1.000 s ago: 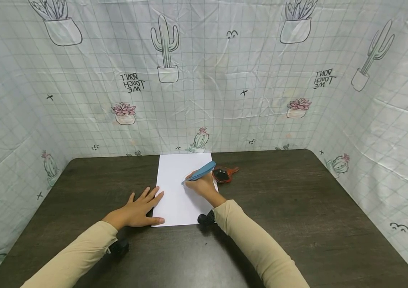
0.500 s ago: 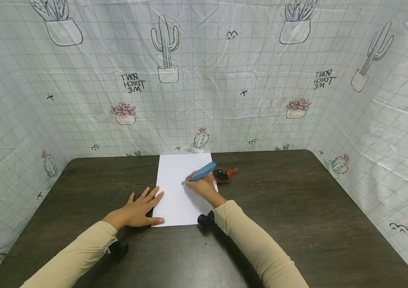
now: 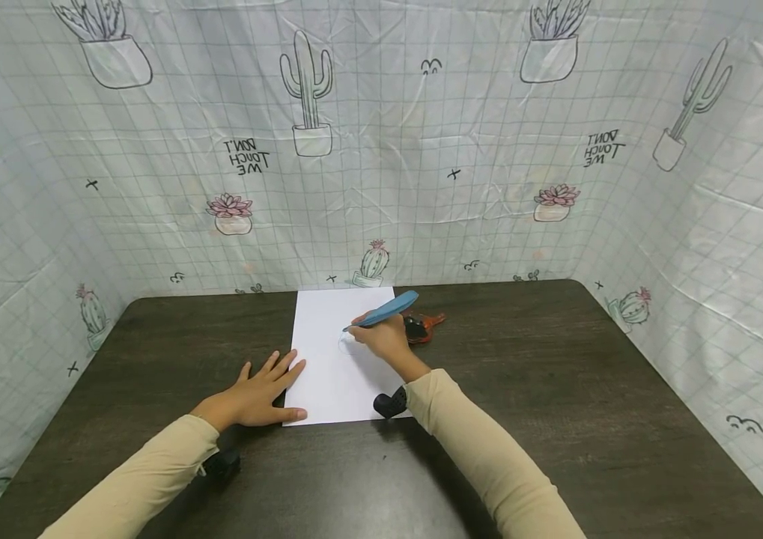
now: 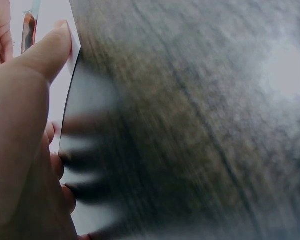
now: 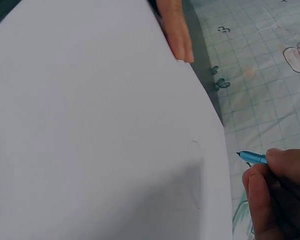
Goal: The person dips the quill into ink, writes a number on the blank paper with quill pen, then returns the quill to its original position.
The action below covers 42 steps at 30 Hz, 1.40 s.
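A white sheet of paper (image 3: 327, 382) lies on the dark wooden table. My left hand (image 3: 256, 394) rests flat with fingers spread across the sheet's left edge, its thumb on the lower left corner. Between thumb and fingers, my right hand (image 3: 386, 338) pinches a blue pen (image 3: 389, 308) with a broad, feather-like upper end. In the right wrist view the pen's dark tip (image 5: 240, 154) shows beyond the paper's edge, seemingly lifted off the sheet. Faint curved lines (image 5: 196, 192) are drawn on the paper.
Just right of the sheet lies a red-orange object (image 3: 430, 326) with a dark middle, partly hidden by my right hand. A black wrist device (image 3: 390, 404) hangs over the paper's lower right. Cactus-printed cloth (image 3: 462, 224) rises behind the table and along both sides.
My right hand has moved a little up and to the right with the pen. A faint curved line is now visible where the pen tip was. My left hand stays put.
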Motion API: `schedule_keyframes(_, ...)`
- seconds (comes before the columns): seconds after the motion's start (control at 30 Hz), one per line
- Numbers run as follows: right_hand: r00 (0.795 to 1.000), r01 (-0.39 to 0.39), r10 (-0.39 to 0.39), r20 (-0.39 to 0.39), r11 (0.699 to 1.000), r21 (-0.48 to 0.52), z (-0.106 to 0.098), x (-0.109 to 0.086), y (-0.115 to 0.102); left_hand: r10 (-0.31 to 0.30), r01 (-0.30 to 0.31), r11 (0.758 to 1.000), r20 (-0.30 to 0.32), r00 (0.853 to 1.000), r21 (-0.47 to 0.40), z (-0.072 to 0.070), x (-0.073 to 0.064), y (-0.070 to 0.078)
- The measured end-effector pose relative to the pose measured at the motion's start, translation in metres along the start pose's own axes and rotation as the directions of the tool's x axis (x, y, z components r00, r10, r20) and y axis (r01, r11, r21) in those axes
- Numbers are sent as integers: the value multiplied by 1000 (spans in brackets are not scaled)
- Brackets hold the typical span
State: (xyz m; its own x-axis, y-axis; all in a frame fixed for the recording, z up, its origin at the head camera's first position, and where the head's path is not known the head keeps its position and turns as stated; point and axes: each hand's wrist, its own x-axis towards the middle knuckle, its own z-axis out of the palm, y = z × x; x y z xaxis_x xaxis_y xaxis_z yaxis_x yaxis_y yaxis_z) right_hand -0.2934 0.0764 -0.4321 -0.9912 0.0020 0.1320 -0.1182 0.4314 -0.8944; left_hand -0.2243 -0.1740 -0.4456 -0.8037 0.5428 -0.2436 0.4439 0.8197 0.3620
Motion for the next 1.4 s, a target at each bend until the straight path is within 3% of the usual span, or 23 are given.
schedule_keyframes(0.33, 999, 2, -3, -47, 1000, -23, -33, 11, 2, 13, -13, 1000, -20, 1000, -1, 4, 2, -6)
schedule_keyframes(0.53, 996, 2, -8, -93, 998, -64, -60, 15, 13, 11, -11, 1000, -26, 1000, 2, 7, 6, -9)
schedule_keyframes(0.63, 993, 12, -15, -116, 1000, -29, -75, 14, 21, 22, -22, 1000, -30, 999, -2, 8, 6, -8)
schedule_keyframes(0.8, 992, 55, -57, -110, 998, -19, -100, 9, 32, 24, -24, 1000, -16, 1000, 3, 6, 4, -6)
schedule_keyframes(0.93, 985, 126, -139, -98, 983, -132, -117, 6, 41, 29, -29, 1000, -11, 1000, 0, 2, 0, -2)
schedule_keyframes(1.07, 971, 215, -226, -76, 968, -131, -131, 4, 49, 31, -31, 1000, -16, 999, 3, 0, -1, 0)
schedule_keyframes(1.23, 935, 345, -352, -41, 931, -121, -143, 2, 54, 25, -25, 1000, -22, 999, 5, -1, -2, 2)
schedule_keyframes(1.4, 903, 398, -427, -50, 874, -279, -151, -3, 54, 16, -16, 1000, -25, 1000, 0, 0, -2, 2)
